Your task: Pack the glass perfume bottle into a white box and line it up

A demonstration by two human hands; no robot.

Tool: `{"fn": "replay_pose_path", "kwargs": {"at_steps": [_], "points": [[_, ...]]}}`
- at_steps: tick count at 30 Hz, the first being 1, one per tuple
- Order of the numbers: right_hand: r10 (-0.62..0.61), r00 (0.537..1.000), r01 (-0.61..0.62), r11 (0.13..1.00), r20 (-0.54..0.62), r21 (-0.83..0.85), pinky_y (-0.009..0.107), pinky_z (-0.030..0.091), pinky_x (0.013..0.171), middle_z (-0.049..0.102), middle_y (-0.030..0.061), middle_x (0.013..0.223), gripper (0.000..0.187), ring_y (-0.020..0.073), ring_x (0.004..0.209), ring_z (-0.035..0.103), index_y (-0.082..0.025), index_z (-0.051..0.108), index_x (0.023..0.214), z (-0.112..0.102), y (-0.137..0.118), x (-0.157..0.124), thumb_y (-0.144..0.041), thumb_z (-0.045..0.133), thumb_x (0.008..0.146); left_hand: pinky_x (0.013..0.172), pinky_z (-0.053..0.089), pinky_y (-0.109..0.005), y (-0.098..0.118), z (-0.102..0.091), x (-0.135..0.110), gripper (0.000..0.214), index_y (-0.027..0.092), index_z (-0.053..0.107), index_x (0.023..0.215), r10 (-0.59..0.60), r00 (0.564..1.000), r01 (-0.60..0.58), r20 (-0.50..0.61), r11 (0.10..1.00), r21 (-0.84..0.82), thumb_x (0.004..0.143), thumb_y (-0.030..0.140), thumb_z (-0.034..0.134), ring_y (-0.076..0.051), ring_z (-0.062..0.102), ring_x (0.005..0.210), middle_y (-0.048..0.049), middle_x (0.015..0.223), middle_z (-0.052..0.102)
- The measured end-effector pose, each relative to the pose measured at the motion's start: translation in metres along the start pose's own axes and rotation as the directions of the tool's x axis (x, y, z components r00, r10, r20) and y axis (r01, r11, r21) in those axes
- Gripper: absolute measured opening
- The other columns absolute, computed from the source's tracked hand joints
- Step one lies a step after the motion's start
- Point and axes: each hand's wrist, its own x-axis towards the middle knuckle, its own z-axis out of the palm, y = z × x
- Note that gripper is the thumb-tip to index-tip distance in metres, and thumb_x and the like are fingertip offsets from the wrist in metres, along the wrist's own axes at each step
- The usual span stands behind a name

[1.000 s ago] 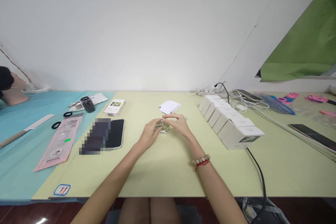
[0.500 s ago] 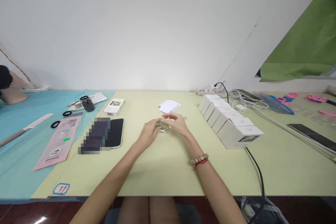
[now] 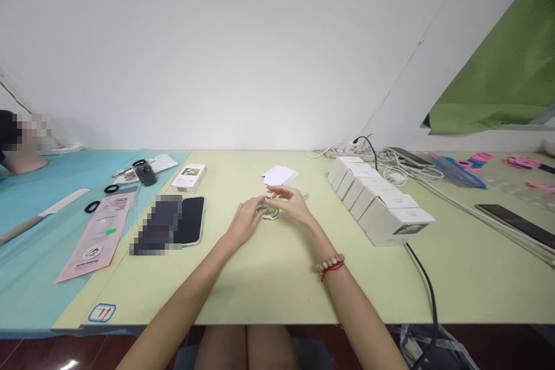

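Observation:
A small clear glass bottle (image 3: 269,212), round and low with a silvery top, sits on the yellow-green tabletop in front of me. My left hand (image 3: 246,217) is curled round its left side. Above it, my right hand (image 3: 292,203) pinches the top between thumb and fingers; a beaded bracelet with a red cord is on that wrist. Just behind the hands lies a small pile of white paper pieces (image 3: 280,174). A thin pale item (image 3: 306,196) shows partly behind my right hand; its kind is hidden.
To the left are a phone (image 3: 189,221), a small white box (image 3: 189,178), a dark jar (image 3: 144,173) and a pink packet (image 3: 97,237). A row of white boxes (image 3: 376,199) stands at right, with cables (image 3: 401,167) behind. A mannequin head (image 3: 21,141) is at far left.
Both hands stay on the bottle in nearly the same place. The right fingers have shifted very slightly at its top, and the view has tilted a little.

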Motion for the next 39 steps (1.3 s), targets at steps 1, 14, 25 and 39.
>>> {"fn": "replay_pose_path", "kwargs": {"at_steps": [1, 14, 25, 39], "points": [[-0.003, 1.0, 0.003, 1.0, 0.006, -0.005, 0.032, 0.042, 0.08, 0.062, 0.0087, 0.098, 0.049, 0.0158, 0.083, 0.057, -0.015, 0.064, 0.104, -0.001, 0.0, 0.0, -0.038, 0.073, 0.062, 0.091, 0.036, -0.033, 0.0, 0.0, 0.0, 0.036, 0.02, 0.038, 0.125, 0.002, 1.0, -0.002, 0.003, 1.0, -0.001, 0.09, 0.033, 0.037, -0.016, 0.047, 0.112, -0.0049, 0.123, 0.049], [-0.022, 0.939, -0.196, 0.786, -0.343, -0.587, 0.05, 0.027, 0.096, 0.047, 0.0124, 0.123, 0.046, 0.0297, 0.113, 0.043, -0.02, 0.063, 0.107, -0.053, 0.042, -0.004, -0.042, 0.065, 0.067, 0.088, 0.034, -0.034, 0.001, -0.003, 0.001, 0.037, 0.022, 0.039, 0.126, -0.034, 0.999, 0.031, 0.024, 0.994, 0.104, 0.091, 0.034, 0.033, -0.017, 0.048, 0.105, -0.0025, 0.119, 0.052], [0.08, 0.949, -0.211, 0.88, -0.306, -0.425, 0.036, 0.043, 0.08, 0.061, 0.0102, 0.087, 0.033, 0.0184, 0.079, 0.056, -0.011, 0.063, 0.101, -0.056, 0.05, -0.006, -0.023, 0.061, 0.069, 0.089, 0.036, -0.034, -0.001, -0.004, 0.001, 0.039, 0.021, 0.038, 0.127, -0.009, 0.999, 0.008, 0.034, 0.999, 0.046, 0.091, 0.036, 0.035, -0.017, 0.047, 0.106, -0.0037, 0.118, 0.051], [0.009, 0.985, 0.01, 0.994, -0.171, 0.111, 0.02, 0.031, 0.047, 0.048, 0.0008, 0.069, 0.043, 0.0058, 0.053, 0.036, -0.013, 0.056, 0.097, -0.016, -0.019, 0.0, -0.043, 0.066, 0.069, 0.09, 0.038, -0.034, -0.003, 0.001, 0.001, 0.041, 0.02, 0.041, 0.125, 0.042, 0.999, -0.042, 0.022, 0.999, -0.001, 0.09, 0.039, 0.036, -0.017, 0.049, 0.104, -0.0055, 0.116, 0.053]]}}
